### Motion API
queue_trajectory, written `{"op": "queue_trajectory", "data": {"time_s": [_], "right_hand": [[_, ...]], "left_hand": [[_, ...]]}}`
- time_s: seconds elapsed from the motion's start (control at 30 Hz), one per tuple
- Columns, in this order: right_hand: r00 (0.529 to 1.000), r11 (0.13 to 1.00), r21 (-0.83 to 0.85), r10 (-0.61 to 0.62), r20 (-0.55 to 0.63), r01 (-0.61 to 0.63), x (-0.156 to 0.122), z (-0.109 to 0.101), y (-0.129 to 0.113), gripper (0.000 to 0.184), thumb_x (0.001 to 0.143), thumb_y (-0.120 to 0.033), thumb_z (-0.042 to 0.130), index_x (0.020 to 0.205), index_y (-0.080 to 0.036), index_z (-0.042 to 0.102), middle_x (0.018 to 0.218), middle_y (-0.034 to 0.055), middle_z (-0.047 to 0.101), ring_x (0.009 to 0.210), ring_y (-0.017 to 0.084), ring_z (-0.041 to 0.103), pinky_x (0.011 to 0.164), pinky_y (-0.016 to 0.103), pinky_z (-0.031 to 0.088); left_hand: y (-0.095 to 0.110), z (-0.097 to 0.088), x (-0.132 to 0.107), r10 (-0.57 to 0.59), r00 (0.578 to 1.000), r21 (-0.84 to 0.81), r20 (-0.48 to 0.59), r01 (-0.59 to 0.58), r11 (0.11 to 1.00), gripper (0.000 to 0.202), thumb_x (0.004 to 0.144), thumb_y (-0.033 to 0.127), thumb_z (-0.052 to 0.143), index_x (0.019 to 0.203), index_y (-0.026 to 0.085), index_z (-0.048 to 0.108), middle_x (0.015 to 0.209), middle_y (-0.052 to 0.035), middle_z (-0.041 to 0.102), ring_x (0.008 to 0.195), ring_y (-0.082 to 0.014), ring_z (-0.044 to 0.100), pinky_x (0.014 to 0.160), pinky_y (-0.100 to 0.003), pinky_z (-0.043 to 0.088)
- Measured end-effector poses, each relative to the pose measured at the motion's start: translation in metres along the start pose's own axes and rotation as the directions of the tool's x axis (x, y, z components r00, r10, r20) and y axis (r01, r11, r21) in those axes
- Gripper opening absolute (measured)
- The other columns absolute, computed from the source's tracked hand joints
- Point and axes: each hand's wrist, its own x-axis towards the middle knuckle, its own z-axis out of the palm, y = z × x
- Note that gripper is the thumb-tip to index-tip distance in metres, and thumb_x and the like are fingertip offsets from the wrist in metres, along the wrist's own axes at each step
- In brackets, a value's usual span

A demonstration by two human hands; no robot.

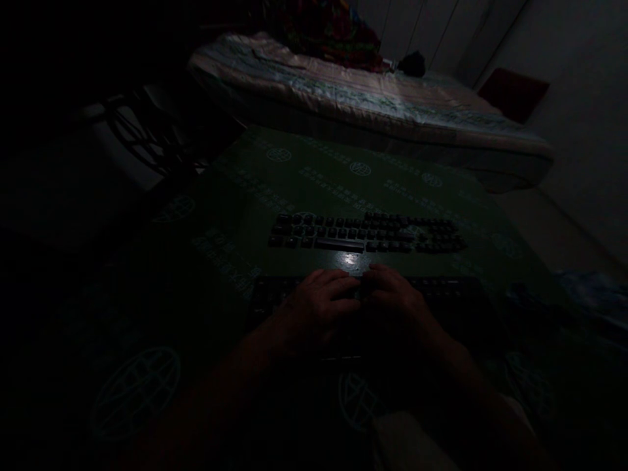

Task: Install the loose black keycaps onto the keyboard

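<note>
In deep shadow, a black keyboard [456, 294] lies across the table in front of me. My left hand [324, 301] rests over its middle, fingers bent and held together, pointing to the right. Close beside it, my right hand [395, 294] is over the same part, its fingers curled inward. The fingertips nearly meet, and whatever they pinch is too dark to make out. Just behind the keyboard, loose black keycaps [338, 232] are laid out in rows like a keyboard's layout, with a long space-bar cap [340, 245] at the front.
The green table top [314, 147] carries printed globes and lettering. A bed with a striped cover [343, 91] stands beyond it, with a dark red patterned blanket [333, 39] on top. Some dark, indistinct things [534, 301] lie at the right. A dark metal wheel-like frame [142, 134] is at left.
</note>
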Motion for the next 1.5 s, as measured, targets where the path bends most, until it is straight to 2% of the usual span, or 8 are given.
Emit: {"op": "queue_trajectory", "data": {"time_s": [0.1,0.27,0.5,0.63,0.77,1.0,1.27,1.5], "right_hand": [[0.999,1.0,-0.01,-0.003,-0.039,0.003,0.002,0.0,-0.004,0.011,0.078,-0.015,0.06,0.071,-0.02,0.066,0.099,0.0086,0.064,0.111,0.026,0.054,0.088,0.046,0.05],[0.997,0.997,-0.011,-0.077,-0.013,0.077,0.007,-0.007,-0.004,0.011,0.079,-0.017,0.06,0.071,-0.019,0.067,0.09,0.0088,0.065,0.101,0.025,0.058,0.085,0.044,0.052],[1.0,1.0,0.028,0.013,0.022,-0.013,0.002,-0.012,0.002,0.008,0.075,-0.014,0.062,0.076,-0.019,0.068,0.107,0.0096,0.062,0.108,0.026,0.055,0.086,0.042,0.051],[0.999,0.999,0.026,-0.029,0.044,0.027,0.003,-0.011,0.002,0.008,0.076,-0.014,0.06,0.077,-0.018,0.068,0.101,0.0104,0.064,0.104,0.026,0.056,0.085,0.043,0.051],[0.999,1.0,0.02,-0.012,0.037,0.012,0.003,-0.01,-0.001,0.01,0.078,-0.015,0.058,0.082,-0.019,0.067,0.103,0.0101,0.063,0.107,0.025,0.055,0.086,0.043,0.05],[0.992,0.992,-0.023,-0.122,-0.029,0.121,0.009,-0.013,-0.006,0.014,0.082,-0.016,0.054,0.076,-0.018,0.066,0.093,0.0093,0.065,0.099,0.024,0.059,0.083,0.041,0.053],[0.992,0.992,0.028,-0.123,-0.003,0.123,0.005,-0.009,0.0,0.013,0.081,-0.017,0.055,0.086,-0.019,0.067,0.108,0.0103,0.063,0.114,0.026,0.052,0.087,0.044,0.05],[0.99,0.99,0.028,-0.136,0.02,0.136,0.004,-0.007,0.005,0.013,0.082,-0.017,0.054,0.089,-0.019,0.066,0.114,0.0106,0.062,0.116,0.027,0.051,0.088,0.044,0.051]], "left_hand": [[0.0,0.0,0.0,0.009,1.0,-0.005,-0.007,-0.009,1.0,0.023,0.082,0.022,0.052,0.102,0.021,0.063,0.122,-0.0084,0.058,0.113,-0.0264,0.048,0.088,-0.043,0.043],[0.0,0.0,-0.001,0.008,1.0,-0.009,-0.006,-0.008,1.0,0.023,0.081,0.022,0.052,0.102,0.021,0.063,0.123,-0.0089,0.057,0.114,-0.0276,0.048,0.089,-0.044,0.043],[0.005,-0.007,0.002,-0.035,0.999,-0.071,-0.001,0.035,0.997,0.022,0.085,0.016,0.049,0.104,0.018,0.06,0.122,-0.0092,0.059,0.113,-0.0231,0.05,0.091,-0.042,0.043],[0.005,-0.007,0.002,-0.037,0.999,-0.082,0.001,0.036,0.996,0.021,0.085,0.018,0.05,0.104,0.018,0.06,0.122,-0.0092,0.058,0.113,-0.0232,0.05,0.091,-0.042,0.043],[0.004,-0.007,0.002,-0.035,0.999,-0.078,0.014,0.036,0.996,0.023,0.086,0.018,0.049,0.107,0.019,0.059,0.124,-0.0085,0.057,0.115,-0.0231,0.049,0.094,-0.042,0.041],[0.004,-0.006,0.002,-0.028,0.999,-0.052,0.019,0.029,0.998,0.022,0.085,0.02,0.049,0.104,0.02,0.061,0.123,-0.0082,0.057,0.114,-0.0243,0.048,0.092,-0.042,0.041],[0.004,-0.007,0.001,-0.017,0.999,-0.041,0.033,0.018,0.999,0.023,0.085,0.019,0.049,0.105,0.019,0.06,0.125,-0.0081,0.055,0.115,-0.0236,0.047,0.093,-0.04,0.04],[0.002,-0.003,0.001,0.001,1.0,-0.042,-0.011,-0.002,0.999,0.022,0.083,0.02,0.052,0.103,0.018,0.06,0.122,-0.0093,0.057,0.112,-0.0252,0.048,0.091,-0.042,0.041]]}}
